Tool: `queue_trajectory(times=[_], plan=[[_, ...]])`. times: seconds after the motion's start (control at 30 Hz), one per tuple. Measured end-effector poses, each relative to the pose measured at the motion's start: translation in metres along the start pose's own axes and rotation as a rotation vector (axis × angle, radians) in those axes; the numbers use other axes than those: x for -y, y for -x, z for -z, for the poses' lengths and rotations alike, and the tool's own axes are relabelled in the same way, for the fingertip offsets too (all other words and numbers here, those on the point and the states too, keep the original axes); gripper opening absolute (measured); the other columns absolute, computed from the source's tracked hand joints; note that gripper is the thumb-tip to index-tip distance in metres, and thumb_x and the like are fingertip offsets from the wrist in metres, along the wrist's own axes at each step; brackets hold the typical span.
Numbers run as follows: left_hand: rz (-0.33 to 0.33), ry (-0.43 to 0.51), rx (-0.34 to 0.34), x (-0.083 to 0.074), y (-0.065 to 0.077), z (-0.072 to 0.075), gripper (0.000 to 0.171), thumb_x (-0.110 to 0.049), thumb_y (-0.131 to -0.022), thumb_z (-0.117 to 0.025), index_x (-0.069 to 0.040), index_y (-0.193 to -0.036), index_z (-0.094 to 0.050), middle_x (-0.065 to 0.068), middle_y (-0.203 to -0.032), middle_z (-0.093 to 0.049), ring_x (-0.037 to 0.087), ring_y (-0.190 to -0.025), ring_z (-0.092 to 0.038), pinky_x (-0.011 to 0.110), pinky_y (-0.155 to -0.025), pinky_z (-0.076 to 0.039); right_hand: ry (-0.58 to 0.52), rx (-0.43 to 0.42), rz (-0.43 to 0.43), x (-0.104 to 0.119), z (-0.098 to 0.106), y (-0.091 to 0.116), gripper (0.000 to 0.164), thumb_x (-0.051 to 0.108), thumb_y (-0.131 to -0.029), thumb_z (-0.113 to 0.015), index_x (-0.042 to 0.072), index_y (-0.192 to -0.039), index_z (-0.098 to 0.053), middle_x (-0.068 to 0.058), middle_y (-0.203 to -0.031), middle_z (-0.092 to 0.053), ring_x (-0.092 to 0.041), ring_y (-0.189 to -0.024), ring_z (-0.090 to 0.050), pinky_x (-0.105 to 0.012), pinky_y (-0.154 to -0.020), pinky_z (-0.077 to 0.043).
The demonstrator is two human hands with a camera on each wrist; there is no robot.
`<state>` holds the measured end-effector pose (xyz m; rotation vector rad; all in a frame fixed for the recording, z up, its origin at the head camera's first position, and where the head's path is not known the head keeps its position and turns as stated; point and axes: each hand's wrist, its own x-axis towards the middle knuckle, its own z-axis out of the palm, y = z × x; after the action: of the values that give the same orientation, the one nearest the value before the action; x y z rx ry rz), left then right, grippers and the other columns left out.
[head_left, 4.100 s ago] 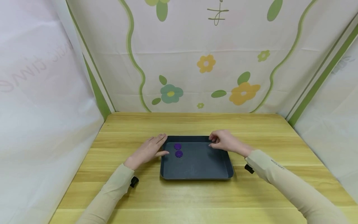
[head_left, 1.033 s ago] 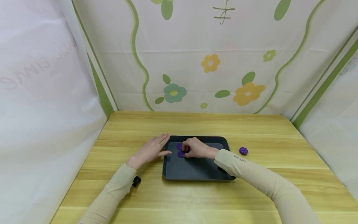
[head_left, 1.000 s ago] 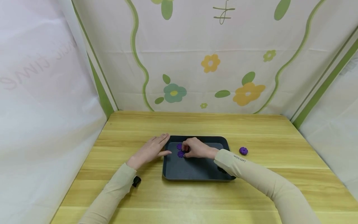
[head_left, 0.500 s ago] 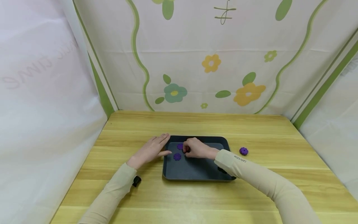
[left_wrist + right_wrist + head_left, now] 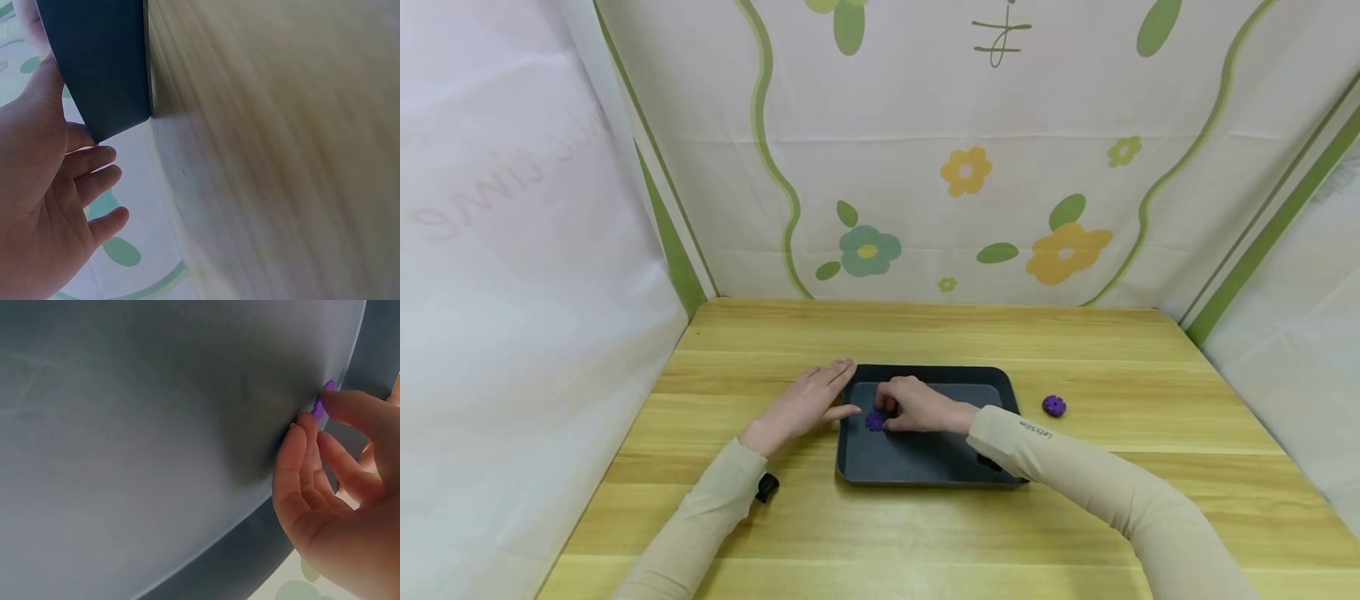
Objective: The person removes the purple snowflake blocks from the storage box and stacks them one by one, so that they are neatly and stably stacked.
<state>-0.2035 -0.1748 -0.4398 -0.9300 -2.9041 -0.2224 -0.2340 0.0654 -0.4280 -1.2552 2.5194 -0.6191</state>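
Note:
A dark grey rectangular tray (image 5: 925, 481) lies on the wooden table. My left hand (image 5: 801, 404) rests along its left side, fingers extended toward the far corner and thumb at the rim; the left wrist view shows the thumb against the tray wall (image 5: 100, 69). My right hand (image 5: 917, 406) reaches into the tray with curled fingers. Its thumb and fingertips pinch the edges of a purple notched disc (image 5: 875, 420), which shows nearly edge-on in the right wrist view (image 5: 324, 401). The second disc in the tray is hidden behind the right fingers.
Another purple notched disc (image 5: 1054, 406) lies on the table to the right of the tray, apparently on top of a further one. The table (image 5: 760, 550) reaches back to a white cloth wall (image 5: 925, 208) with printed flowers; similar cloth hangs at both sides.
The right hand came in from the tray's right side. The nearer disc shifted slightly toward me and left; the hand has since moved a little left and nearer. The left hand stays put.

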Motion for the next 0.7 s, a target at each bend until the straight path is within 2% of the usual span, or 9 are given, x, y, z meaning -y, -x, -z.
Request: queue_trajectory(times=[0.43,0.7], plan=[[-0.007,-0.010,-0.011,-0.0016,0.0012,0.0015,0.075,-0.052,-0.097,-0.055,-0.002,-0.152,-0.039,0.017,-0.156,-0.042,0.030,-0.142,-0.046,0.051,-0.114,-0.042,0.045,0.017,-0.018,-0.0003,-0.0044,-0.0036,0.017,0.014,-0.086,-0.075,0.010,-0.102,-0.070,-0.004,-0.095,-0.066,-0.012,-0.083,-0.057,-0.020,-0.071,-0.049],[-0.012,-0.010,-0.018,-0.0015,0.0014,0.0017,0.075,-0.051,-0.097,-0.056,-0.002,-0.151,-0.040,0.017,-0.155,-0.043,0.031,-0.141,-0.046,0.051,-0.113,-0.043,0.031,0.038,-0.044,0.0014,-0.0009,-0.0032,0.015,0.014,-0.086,-0.076,0.008,-0.098,-0.070,-0.003,-0.092,-0.070,-0.010,-0.080,-0.062,-0.020,-0.070,-0.053]])
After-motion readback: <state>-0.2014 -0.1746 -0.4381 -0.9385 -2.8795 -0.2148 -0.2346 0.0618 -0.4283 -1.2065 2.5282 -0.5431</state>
